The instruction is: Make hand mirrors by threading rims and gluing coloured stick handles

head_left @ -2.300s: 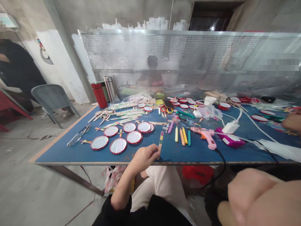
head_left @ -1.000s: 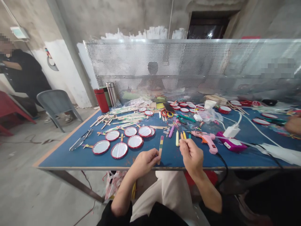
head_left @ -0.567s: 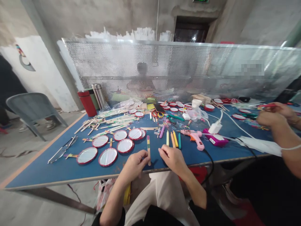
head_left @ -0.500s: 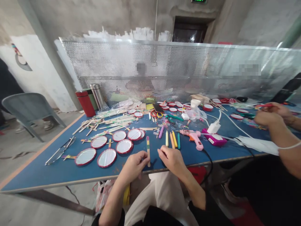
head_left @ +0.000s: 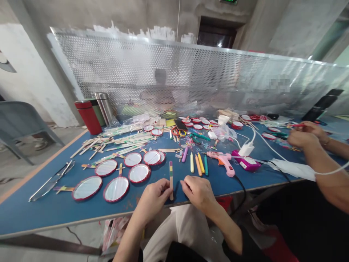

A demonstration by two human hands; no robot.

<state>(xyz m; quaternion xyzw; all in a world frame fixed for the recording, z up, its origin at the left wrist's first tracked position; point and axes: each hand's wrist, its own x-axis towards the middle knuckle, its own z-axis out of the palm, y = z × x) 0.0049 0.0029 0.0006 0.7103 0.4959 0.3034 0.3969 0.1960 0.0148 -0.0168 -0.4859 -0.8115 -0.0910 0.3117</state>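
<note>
Pinching a striped craft stick [head_left: 171, 180] in the fingers [head_left: 167, 187] of the left hand [head_left: 152, 198], thumb and fingertips closing on its lower half, with the stick standing nearly upright, its green, yellow and red bands rising above the grip and its pale end poking out below. Bringing the right hand [head_left: 197, 193] in just beside the stick on the opposite side, fingertips drawn together and almost reaching the wood, though whether they are touching it stays hard to tell. Holding the stick straighter than a moment before, when it was leaning a little, and keeping the right hand closer to it, no longer out by the row of coloured glue sticks [head_left: 201, 163]. Turning the head slightly rightward, the whole blue table [head_left: 40, 214] sliding left across the view and a co-worker's hands [head_left: 302, 136] coming further in at the far right, pinching a slim red-tipped item. Showing flat, smooth wood with rounded ends on the stick, and, left of the left hand, round discs [head_left: 116, 189] with glossy white faces, raised red rims and wooden handles, lying on the scuffed painted tabletop. Resting beyond the right hand, a pink-and-orange hot glue gun [head_left: 222, 162] trailing a black cord.
</note>
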